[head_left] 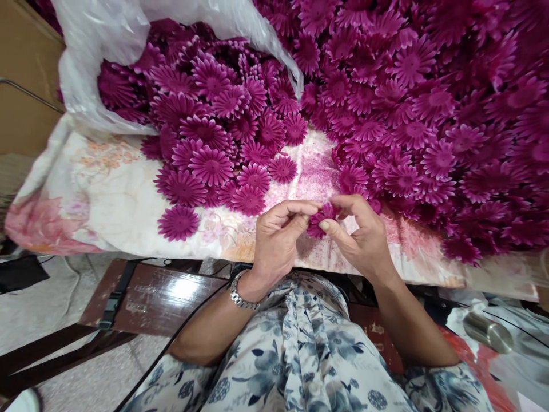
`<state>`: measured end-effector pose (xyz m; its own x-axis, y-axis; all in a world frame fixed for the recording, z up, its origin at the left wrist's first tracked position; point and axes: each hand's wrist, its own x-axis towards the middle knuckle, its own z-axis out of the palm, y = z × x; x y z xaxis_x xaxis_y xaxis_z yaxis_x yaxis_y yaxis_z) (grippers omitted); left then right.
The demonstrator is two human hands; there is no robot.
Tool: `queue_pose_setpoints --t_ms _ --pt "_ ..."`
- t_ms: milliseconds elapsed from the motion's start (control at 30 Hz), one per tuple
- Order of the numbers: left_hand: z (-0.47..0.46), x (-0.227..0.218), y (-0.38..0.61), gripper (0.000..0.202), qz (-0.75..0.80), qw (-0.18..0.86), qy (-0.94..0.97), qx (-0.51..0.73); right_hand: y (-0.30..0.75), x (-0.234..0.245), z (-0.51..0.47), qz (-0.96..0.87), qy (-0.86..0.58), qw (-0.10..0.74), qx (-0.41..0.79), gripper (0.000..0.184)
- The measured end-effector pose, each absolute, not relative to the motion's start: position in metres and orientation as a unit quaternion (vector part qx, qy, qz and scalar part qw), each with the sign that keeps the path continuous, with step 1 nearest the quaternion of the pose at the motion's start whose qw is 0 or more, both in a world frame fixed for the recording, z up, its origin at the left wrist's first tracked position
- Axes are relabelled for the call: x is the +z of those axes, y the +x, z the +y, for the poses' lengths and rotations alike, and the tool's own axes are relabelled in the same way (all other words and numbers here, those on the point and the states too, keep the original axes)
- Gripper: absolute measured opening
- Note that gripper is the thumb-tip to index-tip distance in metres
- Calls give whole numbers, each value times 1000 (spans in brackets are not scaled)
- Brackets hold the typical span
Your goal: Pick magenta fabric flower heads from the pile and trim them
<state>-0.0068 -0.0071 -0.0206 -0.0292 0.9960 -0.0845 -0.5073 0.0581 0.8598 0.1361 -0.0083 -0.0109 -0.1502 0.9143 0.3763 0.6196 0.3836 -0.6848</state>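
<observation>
floral worktop cloth (107, 200) has its near edge below the wrists. the left hand (277, 234) and right hand (366, 234) pinch one purple flower (316, 218), partly hidden by fingers. cloth lies open ahead and leftward; beyond, a plastic bag (103, 46) spills loose flowers (212, 166), and a flower heap (412, 131) at right is cut off by the frame.

Held blossom (317, 226): magenta, narrow-petalled, partly covered by the left hand (278, 232) and right hand (366, 237).
Flower heap (412, 131): magenta, cut off toward the cloth-covered counter's (107, 194) far right corner.
Bag (103, 34): translucent white plastic, top cut off.
</observation>
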Motion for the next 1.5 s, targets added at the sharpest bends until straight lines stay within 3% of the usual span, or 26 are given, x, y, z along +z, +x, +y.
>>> queue_pose_setpoints --t_ms 100,167,400,633,1000,1167,1267,1500 --pt "-8 -21 -6 10 357 626 333 608 134 -14 -10 -656 -520 416 355 20" --pt "-8 -21 -6 12 355 640 314 605 133 -17 -12 -616 -530 442 380 20" --pt "-8 -22 -10 21 361 711 306 521 131 -10 -15 -691 -525 440 230 8" --pt "-9 -27 -11 13 383 679 337 527 133 -3 -10 -764 -483 409 129 26" --pt "-9 -24 -7 8 388 649 333 562 133 -4 -10 -796 -481 355 92 44" --pt "-9 -21 -6 7 380 624 331 597 135 -7 -8 -737 -505 403 199 19" --pt "-10 -22 -4 8 371 618 332 608 136 -10 -4 -698 -496 434 280 14" --pt "-9 -29 -1 11 396 562 330 647 131 -6 -5 -748 -477 447 113 6"
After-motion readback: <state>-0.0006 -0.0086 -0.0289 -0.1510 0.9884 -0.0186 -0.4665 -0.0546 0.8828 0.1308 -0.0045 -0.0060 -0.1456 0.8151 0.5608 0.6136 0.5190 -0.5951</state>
